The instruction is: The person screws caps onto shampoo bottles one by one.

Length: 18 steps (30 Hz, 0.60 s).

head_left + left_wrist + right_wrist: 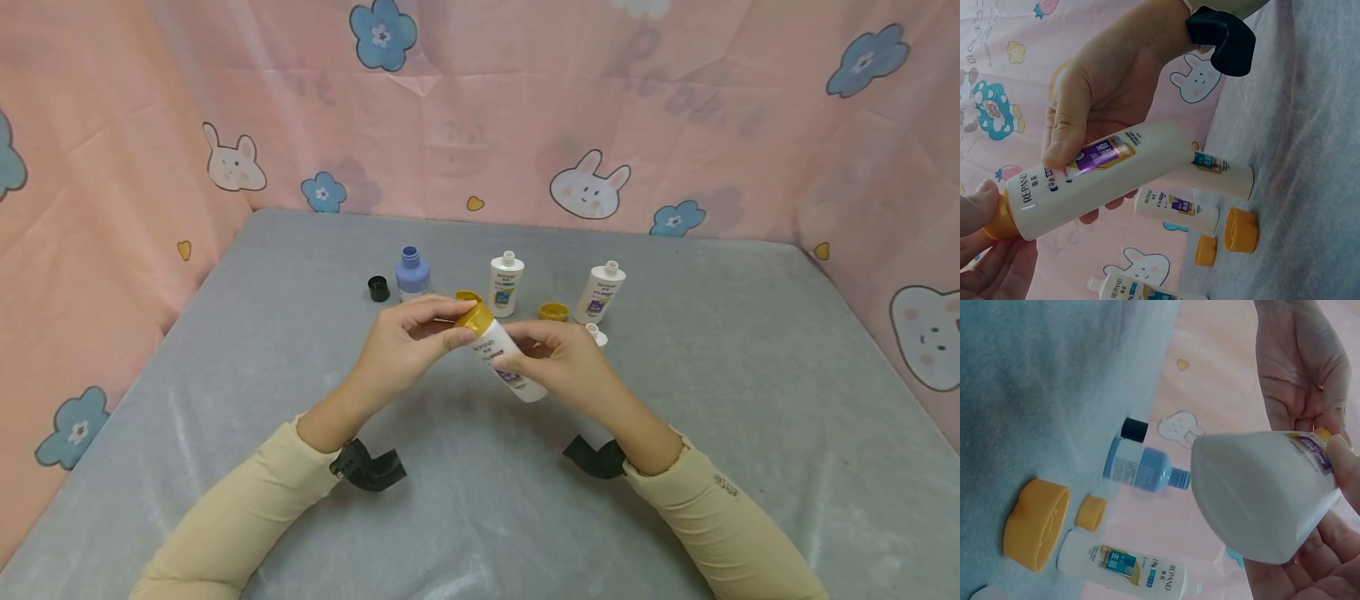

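Observation:
A white shampoo bottle (517,379) with a gold cap (476,320) and a purple label is held tilted above the table, cap toward the upper left. My left hand (408,343) pinches the cap between thumb and fingers. Around the body of the bottle, my right hand (566,362) keeps its grip, the thumb lying across the front near the label (1104,155). The left wrist view shows the cap (1000,217) sitting at the bottle's top end. In the right wrist view the bottle's base (1241,494) faces the camera.
Behind the hands stand an uncapped blue bottle (412,275) beside a black cap (378,288), and white uncapped bottles with teal (506,283) and purple (600,292) labels. Another white bottle (596,335) is mostly hidden by the right hand. Gold caps (553,312) lie among them.

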Each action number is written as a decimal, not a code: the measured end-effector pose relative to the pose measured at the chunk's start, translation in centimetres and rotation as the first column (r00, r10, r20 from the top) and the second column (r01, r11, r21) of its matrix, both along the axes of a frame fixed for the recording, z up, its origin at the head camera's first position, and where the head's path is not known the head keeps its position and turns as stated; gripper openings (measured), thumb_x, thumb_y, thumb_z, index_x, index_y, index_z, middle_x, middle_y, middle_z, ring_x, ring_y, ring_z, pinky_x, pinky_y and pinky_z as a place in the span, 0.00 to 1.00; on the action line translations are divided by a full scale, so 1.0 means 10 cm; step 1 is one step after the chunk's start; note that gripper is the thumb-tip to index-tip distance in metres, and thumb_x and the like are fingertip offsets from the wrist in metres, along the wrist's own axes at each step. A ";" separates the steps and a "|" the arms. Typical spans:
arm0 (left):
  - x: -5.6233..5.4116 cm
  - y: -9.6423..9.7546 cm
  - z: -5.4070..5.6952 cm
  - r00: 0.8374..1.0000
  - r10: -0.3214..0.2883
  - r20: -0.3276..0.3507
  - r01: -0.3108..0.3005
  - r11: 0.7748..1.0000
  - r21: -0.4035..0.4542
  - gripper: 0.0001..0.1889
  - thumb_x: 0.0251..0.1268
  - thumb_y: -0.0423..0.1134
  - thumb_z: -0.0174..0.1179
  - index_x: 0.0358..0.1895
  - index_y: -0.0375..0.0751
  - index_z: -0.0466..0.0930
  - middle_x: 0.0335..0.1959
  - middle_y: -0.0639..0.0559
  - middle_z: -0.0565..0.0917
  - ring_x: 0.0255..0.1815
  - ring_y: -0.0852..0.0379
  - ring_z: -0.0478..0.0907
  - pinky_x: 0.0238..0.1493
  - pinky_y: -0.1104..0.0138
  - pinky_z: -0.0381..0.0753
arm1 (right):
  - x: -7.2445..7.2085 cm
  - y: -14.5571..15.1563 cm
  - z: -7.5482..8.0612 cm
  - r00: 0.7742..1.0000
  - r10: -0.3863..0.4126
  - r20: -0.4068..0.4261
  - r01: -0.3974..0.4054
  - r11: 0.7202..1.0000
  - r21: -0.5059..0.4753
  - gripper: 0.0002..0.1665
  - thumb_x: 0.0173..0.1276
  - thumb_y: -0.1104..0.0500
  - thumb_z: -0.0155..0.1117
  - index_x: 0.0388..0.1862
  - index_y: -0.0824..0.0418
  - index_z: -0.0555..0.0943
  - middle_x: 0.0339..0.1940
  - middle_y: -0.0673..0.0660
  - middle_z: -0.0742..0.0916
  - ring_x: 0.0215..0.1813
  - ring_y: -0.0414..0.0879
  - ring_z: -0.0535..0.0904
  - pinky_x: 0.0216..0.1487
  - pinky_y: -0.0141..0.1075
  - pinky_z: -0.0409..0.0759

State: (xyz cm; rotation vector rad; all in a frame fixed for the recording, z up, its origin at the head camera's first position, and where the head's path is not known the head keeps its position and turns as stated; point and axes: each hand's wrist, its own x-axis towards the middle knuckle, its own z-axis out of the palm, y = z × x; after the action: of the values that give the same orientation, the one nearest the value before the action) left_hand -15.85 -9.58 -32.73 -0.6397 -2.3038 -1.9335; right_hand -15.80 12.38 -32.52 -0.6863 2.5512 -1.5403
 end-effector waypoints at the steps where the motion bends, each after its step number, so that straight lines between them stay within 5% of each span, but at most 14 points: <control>1: 0.00 0.00 0.00 1.000 -0.005 -0.001 0.005 1.000 0.002 0.17 0.60 0.27 0.67 0.53 0.29 0.83 0.51 0.38 0.85 0.49 0.50 0.84 0.52 0.68 0.85 | 0.00 0.00 0.00 1.000 0.002 0.003 -0.002 1.000 -0.001 0.18 0.62 0.64 0.72 0.51 0.67 0.85 0.45 0.62 0.90 0.41 0.46 0.84 0.43 0.32 0.85; 18: 0.00 -0.02 0.00 0.999 -0.052 -0.007 0.052 0.999 -0.006 0.17 0.63 0.26 0.65 0.55 0.29 0.82 0.53 0.38 0.84 0.53 0.51 0.83 0.54 0.69 0.84 | 0.00 0.01 0.01 1.000 0.009 0.027 -0.009 0.999 0.031 0.18 0.63 0.62 0.72 0.52 0.65 0.86 0.45 0.61 0.90 0.42 0.45 0.84 0.43 0.34 0.85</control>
State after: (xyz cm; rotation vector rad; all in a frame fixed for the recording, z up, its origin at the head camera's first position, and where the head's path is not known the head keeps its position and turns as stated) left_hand -15.84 -9.73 -32.74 -0.7130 -2.3127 -1.9437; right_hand -15.81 12.50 -32.41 -0.6677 2.5431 -1.4937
